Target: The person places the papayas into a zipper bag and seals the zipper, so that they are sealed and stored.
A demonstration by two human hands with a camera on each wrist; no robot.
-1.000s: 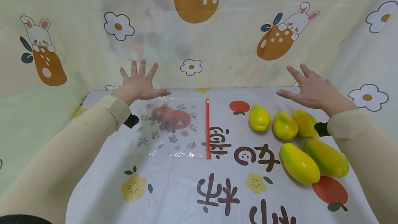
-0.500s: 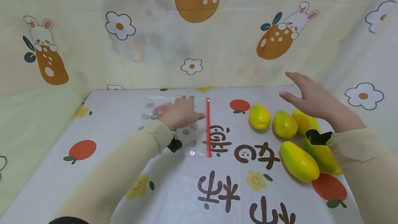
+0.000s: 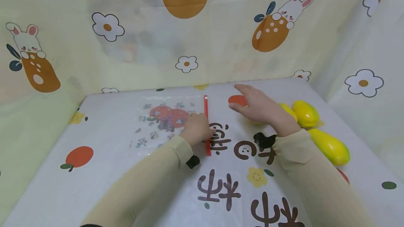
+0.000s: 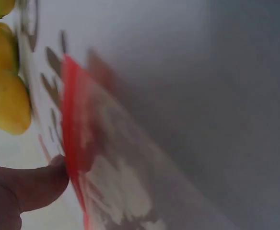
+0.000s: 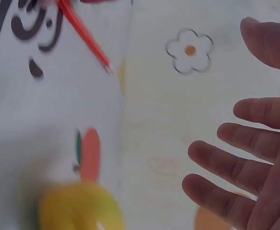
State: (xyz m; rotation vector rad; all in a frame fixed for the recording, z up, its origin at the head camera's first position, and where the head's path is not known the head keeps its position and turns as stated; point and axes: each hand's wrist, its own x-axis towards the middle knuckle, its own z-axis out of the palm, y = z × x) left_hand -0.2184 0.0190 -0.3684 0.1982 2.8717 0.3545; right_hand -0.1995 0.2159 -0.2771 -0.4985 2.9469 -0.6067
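A clear zip bag (image 3: 164,115) printed with small figures lies on the table, its red closing strip (image 3: 208,148) on the right side. My left hand (image 3: 197,129) holds the bag at that strip, fingers curled. In the left wrist view, the thumb (image 4: 37,187) meets the red strip, and the bag's edge stands up off the cloth; the other fingers are hidden. My right hand (image 3: 265,109) hovers right of the bag with nothing in it. Its fingers are spread apart in the right wrist view (image 5: 279,191). Beneath and beyond it are yellow-green fruits (image 3: 305,114).
A longer yellow fruit (image 3: 329,147) lies by the right forearm, which covers part of the group. The white printed tablecloth (image 3: 110,181) meets a patterned cloth wall (image 3: 142,59) at the back and sides. Each wrist wears a dark camera mount (image 3: 264,140).
My left hand came from above the bag's far left corner down across it to the red strip. The right hand moved left, toward the bag. The head view has tilted slightly.
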